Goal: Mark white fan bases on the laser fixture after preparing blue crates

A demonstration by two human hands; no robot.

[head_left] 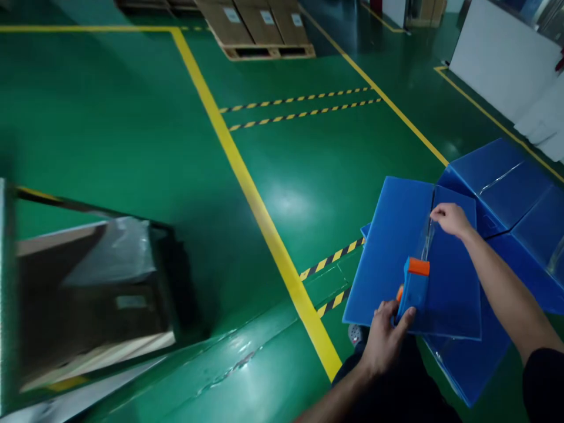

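Note:
My left hand (pixel 388 335) is closed around a blue and orange tape dispenser (pixel 415 294), held over the top of a blue plastic box (pixel 392 229). From the dispenser a strip of clear tape (pixel 427 238) runs up along the seam between the box's two flaps. At the far end of that strip, my right hand (pixel 452 218) pinches the tape between thumb and fingers, close to the seam.
More blue boxes (pixel 506 182) stand at the right. Brown cartons (pixel 268 23) sit on a wooden pallet (pixel 273 53) at the back. An open-sided bin (pixel 163 282) holding cardboard and plastic film is at the left. Yellow lines (pixel 247 182) mark the green floor.

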